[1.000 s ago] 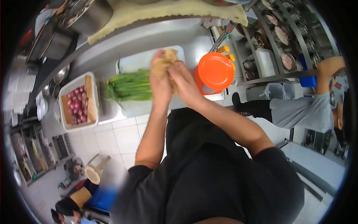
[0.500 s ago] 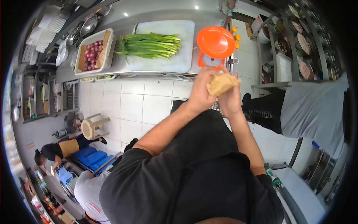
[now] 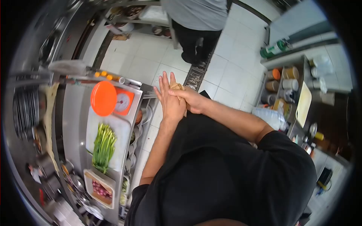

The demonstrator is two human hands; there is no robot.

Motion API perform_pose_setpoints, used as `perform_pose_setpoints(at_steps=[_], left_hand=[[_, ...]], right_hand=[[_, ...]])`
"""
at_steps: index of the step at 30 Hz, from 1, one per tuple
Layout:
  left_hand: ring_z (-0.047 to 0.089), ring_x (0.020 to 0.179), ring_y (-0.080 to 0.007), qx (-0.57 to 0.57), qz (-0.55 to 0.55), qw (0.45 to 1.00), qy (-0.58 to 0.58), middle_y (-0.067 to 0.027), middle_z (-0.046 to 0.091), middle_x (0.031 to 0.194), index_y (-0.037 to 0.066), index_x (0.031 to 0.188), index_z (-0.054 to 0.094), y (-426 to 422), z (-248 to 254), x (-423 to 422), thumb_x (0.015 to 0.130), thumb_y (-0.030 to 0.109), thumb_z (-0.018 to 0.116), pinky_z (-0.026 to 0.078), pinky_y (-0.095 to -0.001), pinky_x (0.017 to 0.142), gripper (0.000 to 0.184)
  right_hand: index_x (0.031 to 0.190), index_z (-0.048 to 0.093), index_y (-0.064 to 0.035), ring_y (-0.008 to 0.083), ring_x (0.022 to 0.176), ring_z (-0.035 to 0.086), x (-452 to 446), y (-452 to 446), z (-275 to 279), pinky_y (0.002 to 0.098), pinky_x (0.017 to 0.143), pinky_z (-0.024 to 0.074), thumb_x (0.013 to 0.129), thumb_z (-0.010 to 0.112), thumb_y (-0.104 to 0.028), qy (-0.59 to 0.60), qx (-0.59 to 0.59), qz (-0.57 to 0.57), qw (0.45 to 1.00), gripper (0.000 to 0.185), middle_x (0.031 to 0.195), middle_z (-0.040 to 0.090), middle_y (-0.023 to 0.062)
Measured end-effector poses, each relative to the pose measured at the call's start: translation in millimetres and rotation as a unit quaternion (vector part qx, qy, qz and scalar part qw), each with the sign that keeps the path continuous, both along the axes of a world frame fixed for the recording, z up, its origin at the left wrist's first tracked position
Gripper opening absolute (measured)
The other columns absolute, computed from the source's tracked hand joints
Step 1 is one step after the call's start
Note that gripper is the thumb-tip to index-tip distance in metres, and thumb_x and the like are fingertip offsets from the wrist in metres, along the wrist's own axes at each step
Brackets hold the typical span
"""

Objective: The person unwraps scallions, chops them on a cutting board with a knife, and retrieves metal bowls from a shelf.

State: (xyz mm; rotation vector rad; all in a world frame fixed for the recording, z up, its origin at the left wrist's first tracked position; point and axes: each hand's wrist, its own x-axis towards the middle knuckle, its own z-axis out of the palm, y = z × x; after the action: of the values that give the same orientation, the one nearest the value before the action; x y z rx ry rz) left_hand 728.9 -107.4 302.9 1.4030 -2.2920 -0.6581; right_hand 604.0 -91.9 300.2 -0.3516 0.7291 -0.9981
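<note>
In front of my body, my left hand (image 3: 172, 103) is stretched out with its fingers apart. My right hand (image 3: 193, 100) wraps a crumpled brown paper or cloth (image 3: 177, 88) and presses it against my left hand. Off to the left, a bunch of green onions (image 3: 103, 147) lies on a white cutting board (image 3: 118, 130). Above the board is an orange scale (image 3: 123, 101) with a round orange pan (image 3: 103, 98). A white bin (image 3: 110, 205) of red onions (image 3: 101, 189) sits below the board.
A person in a grey shirt (image 3: 196, 14) stands at the top, beside a floor grate (image 3: 194, 78). Shelves with jars (image 3: 290, 84) are on the right, near a green cylinder (image 3: 274, 49). Stacked dark plates (image 3: 27, 113) are at the far left.
The view has turned away from the counter, which now lies at the left. My hands have moved off the counter with the brown paper or cloth, and my left fingers have spread.
</note>
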Motion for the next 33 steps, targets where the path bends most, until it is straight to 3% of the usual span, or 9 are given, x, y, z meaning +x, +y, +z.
perform_pose_setpoints(at_steps=[5,11,16,19,23,26,30,31,33], left_hand=[[0.008,0.161,-0.0444,0.012,-0.071,0.996,-0.043,-0.0268,0.008,0.173,-0.002,0.166,0.015,-12,-16,-63,0.096,0.03,0.062,0.001,-0.0659,0.126,0.091],[0.018,0.159,-0.0443,0.097,-0.189,0.975,-0.071,-0.0299,0.015,0.17,-0.006,0.164,0.018,-15,-8,-146,0.091,0.032,0.07,0.012,-0.0642,0.126,0.097],[0.031,0.153,-0.0464,0.102,-0.275,0.952,0.09,-0.0294,0.023,0.167,-0.005,0.162,0.026,-25,-2,-246,0.086,0.023,0.073,0.026,-0.0537,0.125,0.093],[0.031,0.154,-0.0433,0.038,-0.309,0.946,0.086,-0.0243,0.026,0.169,0.004,0.163,0.029,-30,0,-302,0.085,0.019,0.075,0.025,-0.0535,0.127,0.092],[0.033,0.155,-0.0337,-0.059,-0.36,0.931,0.02,-0.0178,0.039,0.164,0.009,0.159,0.042,-25,15,-361,0.086,0.046,0.078,0.017,-0.0591,0.128,0.09],[0.036,0.154,-0.0307,-0.079,-0.354,0.932,-0.004,-0.0157,0.046,0.16,0.008,0.154,0.048,-47,3,-389,0.088,0.051,0.074,0.017,-0.0597,0.128,0.083],[0.05,0.144,-0.0321,-0.117,-0.306,0.944,0.044,-0.0153,0.06,0.146,0.004,0.146,0.056,-78,-14,-413,0.09,0.049,0.071,0.021,-0.06,0.126,0.074],[0.055,0.139,-0.0342,-0.122,-0.29,0.947,0.069,-0.0165,0.062,0.144,0.003,0.143,0.057,-88,-13,-421,0.091,0.04,0.072,0.026,-0.057,0.125,0.066],[0.056,0.138,-0.0348,-0.098,-0.242,0.959,0.111,-0.0174,0.062,0.143,0.002,0.143,0.058,-117,-32,-433,0.091,0.033,0.071,0.03,-0.055,0.124,0.061]], right_hand=[[0.138,0.057,0.003,0.0191,0.116,0.066,-72,14,-15,0.0331,0.099,0.0531,0.099,0.071,-0.021,0.012,0.001,-0.065,0.998,0.047,0.127,0.067,0.0127],[0.135,0.058,0.0017,0.0178,0.116,0.066,-165,41,-40,0.0335,0.098,0.0534,0.101,0.067,-0.016,-0.035,-0.01,-0.132,0.991,0.039,0.126,0.067,0.0109],[0.136,0.058,-0.0024,0.0196,0.116,0.067,-249,48,-37,0.0355,0.1,0.0544,0.103,0.065,-0.014,-0.131,-0.021,-0.219,0.967,0.036,0.126,0.067,0.0091],[0.136,0.058,-0.0051,0.0222,0.117,0.068,-299,46,-36,0.0391,0.101,0.0556,0.106,0.06,-0.022,-0.134,-0.013,-0.253,0.958,0.035,0.127,0.068,0.0093],[0.134,0.06,-0.0103,0.027,0.117,0.068,-367,30,-48,0.0458,0.099,0.0582,0.111,0.045,-0.037,-0.295,0.081,-0.276,0.911,0.038,0.13,0.068,0.0115],[0.127,0.062,-0.0127,0.0269,0.116,0.069,-383,5,-62,0.0454,0.098,0.0582,0.112,0.043,-0.039,-0.236,0.061,-0.262,0.934,0.035,0.127,0.068,0.0105],[0.12,0.062,-0.0135,0.0224,0.111,0.069,-409,-38,-66,0.0436,0.096,0.0588,0.113,0.043,-0.039,-0.187,0.145,-0.24,0.941,0.033,0.12,0.069,0.0082],[0.128,0.061,-0.0142,0.0241,0.119,0.067,-416,-52,-65,0.0446,0.106,0.0541,0.113,0.04,-0.041,-0.194,0.157,-0.225,0.942,0.037,0.127,0.068,0.0095],[0.129,0.061,-0.0131,0.0229,0.119,0.066,-431,-84,-67,0.0424,0.107,0.0522,0.112,0.042,-0.047,-0.152,0.134,-0.238,0.95,0.043,0.127,0.068,0.0084]])
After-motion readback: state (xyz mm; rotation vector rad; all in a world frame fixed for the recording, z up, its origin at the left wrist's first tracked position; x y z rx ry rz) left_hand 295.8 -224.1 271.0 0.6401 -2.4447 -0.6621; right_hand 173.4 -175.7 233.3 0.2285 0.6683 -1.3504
